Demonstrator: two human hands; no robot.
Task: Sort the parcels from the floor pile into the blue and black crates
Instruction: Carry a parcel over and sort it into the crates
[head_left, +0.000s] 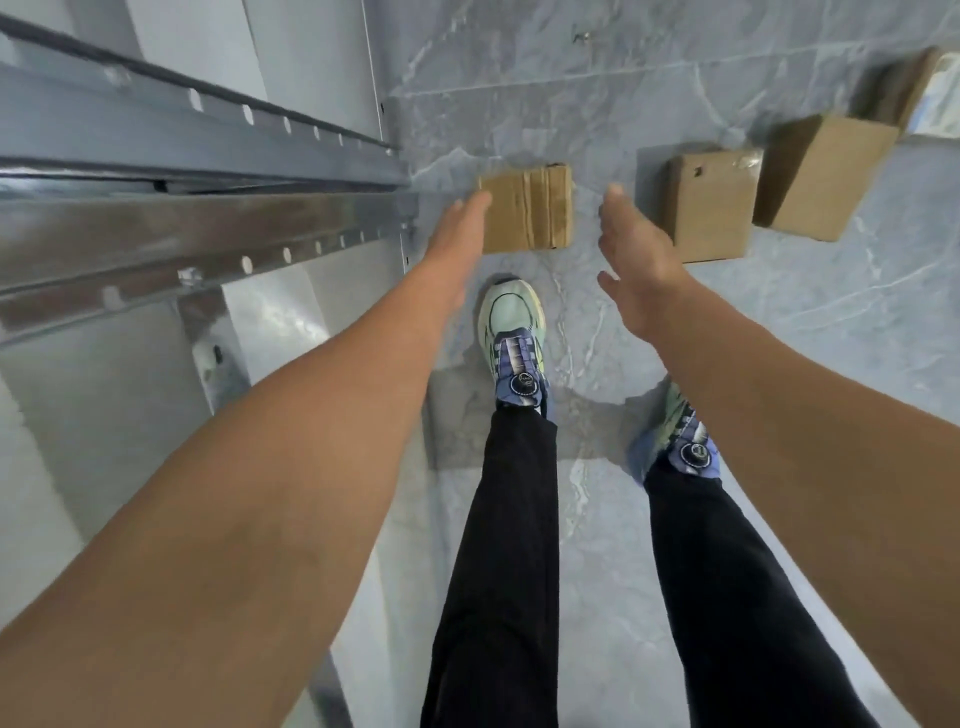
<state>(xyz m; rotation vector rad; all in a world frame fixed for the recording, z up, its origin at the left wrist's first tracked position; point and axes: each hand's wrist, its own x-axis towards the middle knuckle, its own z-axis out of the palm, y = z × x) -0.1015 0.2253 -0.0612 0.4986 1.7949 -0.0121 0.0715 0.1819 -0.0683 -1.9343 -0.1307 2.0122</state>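
Left hand (460, 244) flat, fingers straight, tips at taped parcel (527, 208) edge; contact unclear. Right hand (636, 265) spread, empty, parcel just left of it. Risks: uneven squeeze skids parcel across slick floor (519, 93); rack (208, 171) beside left hand may clip knuckles. Crates unseen.

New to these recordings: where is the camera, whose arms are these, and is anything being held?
No machine here. One camera sits on a person's head and looks down, so these are that person's own arms. The left hand and right hand reach, fingers straight, toward either side of a taped cardboard parcel on the grey floor. Neither holds anything. More parcels lie to its right, and a metal rack stands on the left. No crates are in view.
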